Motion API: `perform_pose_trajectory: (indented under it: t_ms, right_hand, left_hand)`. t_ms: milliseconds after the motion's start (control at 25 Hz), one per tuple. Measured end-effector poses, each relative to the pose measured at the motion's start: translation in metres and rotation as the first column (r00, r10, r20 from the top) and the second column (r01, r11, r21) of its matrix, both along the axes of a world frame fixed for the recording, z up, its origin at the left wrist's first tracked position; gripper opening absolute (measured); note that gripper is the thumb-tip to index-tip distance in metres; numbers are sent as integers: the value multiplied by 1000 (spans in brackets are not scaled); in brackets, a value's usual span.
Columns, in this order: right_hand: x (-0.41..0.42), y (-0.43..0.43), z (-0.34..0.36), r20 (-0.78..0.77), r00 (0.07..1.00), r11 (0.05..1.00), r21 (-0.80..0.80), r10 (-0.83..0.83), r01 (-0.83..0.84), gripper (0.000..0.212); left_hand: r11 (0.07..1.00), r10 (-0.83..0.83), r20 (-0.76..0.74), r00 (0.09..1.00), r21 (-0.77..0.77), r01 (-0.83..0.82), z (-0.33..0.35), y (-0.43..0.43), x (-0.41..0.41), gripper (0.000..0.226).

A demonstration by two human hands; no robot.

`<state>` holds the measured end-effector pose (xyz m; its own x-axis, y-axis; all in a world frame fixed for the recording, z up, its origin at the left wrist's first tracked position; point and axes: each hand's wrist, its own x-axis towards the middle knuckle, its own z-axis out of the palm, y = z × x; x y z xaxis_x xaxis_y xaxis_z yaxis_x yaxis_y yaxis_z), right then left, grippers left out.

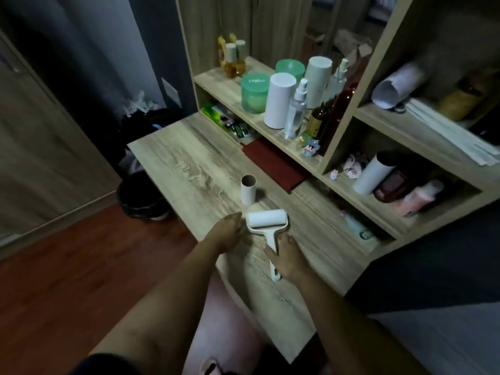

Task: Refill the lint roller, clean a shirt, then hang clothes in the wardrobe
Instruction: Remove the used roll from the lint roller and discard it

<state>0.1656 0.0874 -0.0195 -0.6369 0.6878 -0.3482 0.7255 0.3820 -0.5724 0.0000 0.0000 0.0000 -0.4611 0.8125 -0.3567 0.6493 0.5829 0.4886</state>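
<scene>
A white lint roller lies on the wooden desk, with a white roll on its head. My right hand grips its handle near the desk's front edge. My left hand touches the left end of the roll; how its fingers lie is hard to tell. An empty cardboard core stands upright just behind the roller. Two white refill rolls stand on the shelf above, and another white roll lies in a lower compartment on the right.
The shelf unit holds green jars, spray bottles, dark bottles and small figures. A dark red cloth lies at the desk's back. A black bin stands on the floor left of the desk.
</scene>
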Motion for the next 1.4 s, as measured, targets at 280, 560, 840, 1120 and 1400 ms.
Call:
perform_pose_trajectory:
  t_ms: [280,560,840,1120,1400]
  right_hand:
    - [1,9,-27,-21,994,989,-105,104,-105,42]
    - [6,7,-1,-350,854,829,-539,-384,152,14]
    - [-10,10,60,-515,711,796,-597,-478,102,33]
    - [-13,7,97,-615,702,817,-571,-360,-82,41]
    - [-14,2,116,-580,447,650,-760,-681,4,59]
  left_hand:
    - [907,401,248,882,29,-421,-11,40,11,39]
    - [722,376,727,575,159,-673,22,40,22,25]
    - [602,297,578,760,504,-619,87,23,33,38]
    - [495,286,358,889,739,-456,126,-3,40,48]
    - [524,194,206,959,805,-279,133,-14,61,47]
